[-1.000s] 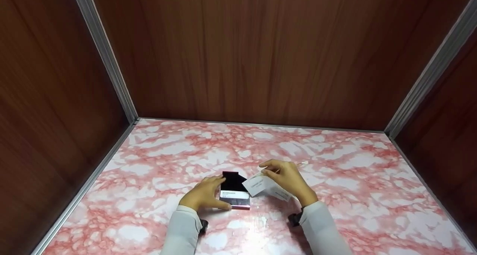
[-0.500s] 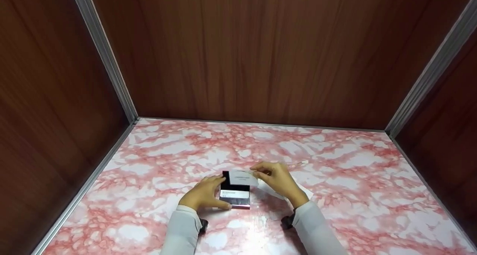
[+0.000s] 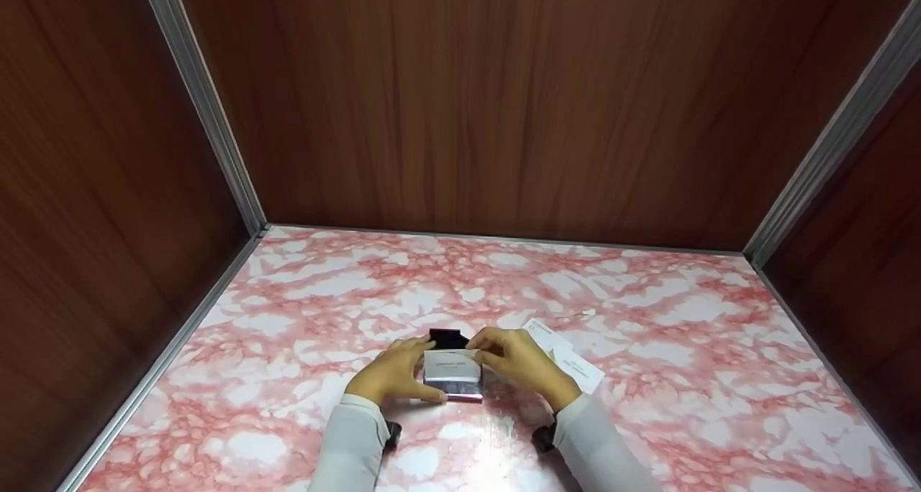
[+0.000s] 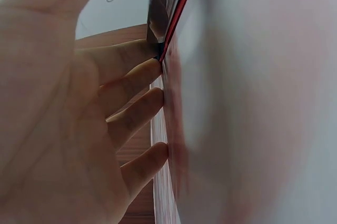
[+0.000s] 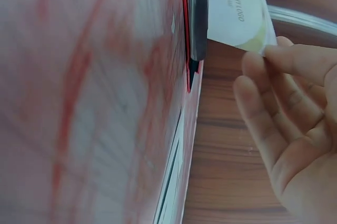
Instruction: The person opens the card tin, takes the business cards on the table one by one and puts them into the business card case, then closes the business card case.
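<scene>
A business card case (image 3: 464,390), shiny and dark with a red-pink edge, lies unfolded on the table. My left hand (image 3: 392,373) holds it at its left side, thumb by the front corner and index finger farther back; the other fingertips rest on the table in the left wrist view. My right hand (image 3: 522,362) pinches a white business card (image 3: 447,365) at one corner between thumb and index finger. That card, printed with a company logo line, is over the near half of the case and slightly raised in the right wrist view. The case's black inner lid (image 3: 445,339) shows behind it.
To the right of the case, partly behind the right hand, lie more white cards (image 3: 581,371) on the red-and-white marbled table (image 3: 345,290). Dark wood panels (image 3: 460,118) with metal edge strips (image 3: 209,111) stand at the back and both sides.
My right hand has moved left and toward me, bringing the pinched card from beside the case to over its near half. Other cards now show on the table. The left hand stays put.
</scene>
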The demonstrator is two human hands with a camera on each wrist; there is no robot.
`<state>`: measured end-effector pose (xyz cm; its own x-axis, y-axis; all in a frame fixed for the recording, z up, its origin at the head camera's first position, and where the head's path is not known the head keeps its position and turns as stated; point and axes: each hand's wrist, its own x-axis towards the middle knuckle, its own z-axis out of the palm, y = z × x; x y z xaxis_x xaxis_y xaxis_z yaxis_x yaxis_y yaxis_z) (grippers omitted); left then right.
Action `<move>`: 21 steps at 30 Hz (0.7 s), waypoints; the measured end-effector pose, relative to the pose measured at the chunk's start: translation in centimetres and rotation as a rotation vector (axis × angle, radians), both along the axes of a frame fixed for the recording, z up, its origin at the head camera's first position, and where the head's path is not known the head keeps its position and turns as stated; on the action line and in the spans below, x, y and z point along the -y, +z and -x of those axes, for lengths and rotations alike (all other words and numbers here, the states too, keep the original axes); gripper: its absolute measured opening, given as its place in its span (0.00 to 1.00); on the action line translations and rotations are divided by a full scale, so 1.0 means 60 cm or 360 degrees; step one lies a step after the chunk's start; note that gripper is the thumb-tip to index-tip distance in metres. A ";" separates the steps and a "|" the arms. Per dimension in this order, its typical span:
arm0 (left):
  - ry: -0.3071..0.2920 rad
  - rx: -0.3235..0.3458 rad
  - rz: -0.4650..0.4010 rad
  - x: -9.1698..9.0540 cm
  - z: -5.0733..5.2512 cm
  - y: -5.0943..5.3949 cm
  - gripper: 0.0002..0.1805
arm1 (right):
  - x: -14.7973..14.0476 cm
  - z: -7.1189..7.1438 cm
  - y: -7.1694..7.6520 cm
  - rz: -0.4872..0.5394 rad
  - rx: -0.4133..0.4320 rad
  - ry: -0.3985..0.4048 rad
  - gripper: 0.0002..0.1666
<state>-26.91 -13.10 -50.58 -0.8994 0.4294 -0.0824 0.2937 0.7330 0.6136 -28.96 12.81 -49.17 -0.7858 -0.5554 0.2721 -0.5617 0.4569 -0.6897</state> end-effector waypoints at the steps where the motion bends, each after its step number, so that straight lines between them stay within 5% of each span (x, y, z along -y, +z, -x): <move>1: 0.0003 0.0002 0.0002 0.000 0.000 0.000 0.58 | 0.000 0.000 0.000 -0.0021 0.0004 0.0009 0.08; 10: -0.0014 -0.0060 0.0006 0.001 -0.001 0.001 0.59 | -0.005 -0.002 -0.001 -0.0221 0.0005 0.0087 0.21; 21: -0.0008 -0.0005 0.0012 0.002 -0.001 0.002 0.59 | -0.007 -0.011 -0.003 -0.0446 0.0008 0.0188 0.23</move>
<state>-26.82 -13.23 -50.47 -0.8975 0.4332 -0.0825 0.2994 0.7360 0.6072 -28.33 13.23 -49.35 -0.7123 -0.6959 0.0918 -0.6194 0.5615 -0.5487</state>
